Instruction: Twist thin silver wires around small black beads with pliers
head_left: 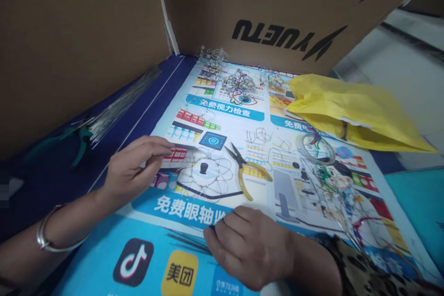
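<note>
My left hand hovers left of a flower-shaped piece of thin bent wire, its fingers drawn together. Whatever its fingertips may pinch is too fine to make out. My right hand is closed in a fist near the front of the printed poster. Thin dark wires, blurred, stick out leftward from that fist. Between the hands and slightly farther back lie yellow-handled needle-nose pliers, jaws a little apart. Loose wire loops rest behind the pliers.
Cardboard walls close off the back and left. A bundle of straight wires and green-handled pliers lie left. Tangled wire pieces sit at the back. Rightward are a tape roll, a yellow bag and coloured wires.
</note>
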Demonstrator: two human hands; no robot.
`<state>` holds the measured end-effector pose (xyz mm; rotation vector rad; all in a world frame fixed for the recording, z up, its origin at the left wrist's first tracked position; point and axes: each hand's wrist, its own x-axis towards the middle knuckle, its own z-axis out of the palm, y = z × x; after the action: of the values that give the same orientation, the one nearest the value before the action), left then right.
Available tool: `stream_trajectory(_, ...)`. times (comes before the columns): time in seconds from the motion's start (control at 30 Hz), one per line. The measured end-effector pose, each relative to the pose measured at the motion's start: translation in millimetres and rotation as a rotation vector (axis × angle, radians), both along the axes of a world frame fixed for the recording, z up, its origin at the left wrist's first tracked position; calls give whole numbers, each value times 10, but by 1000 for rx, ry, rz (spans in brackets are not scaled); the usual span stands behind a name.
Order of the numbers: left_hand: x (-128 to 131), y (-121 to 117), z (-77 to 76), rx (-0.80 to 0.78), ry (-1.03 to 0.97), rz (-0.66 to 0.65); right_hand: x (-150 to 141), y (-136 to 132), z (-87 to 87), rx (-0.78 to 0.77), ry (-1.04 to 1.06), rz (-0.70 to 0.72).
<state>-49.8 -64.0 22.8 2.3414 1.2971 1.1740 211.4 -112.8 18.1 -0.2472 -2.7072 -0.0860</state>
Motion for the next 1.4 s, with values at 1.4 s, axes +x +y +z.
stream_trajectory(1.4, -28, -56, -5, 6, 93, -168, -32, -51, -163, -18, -51, -294)
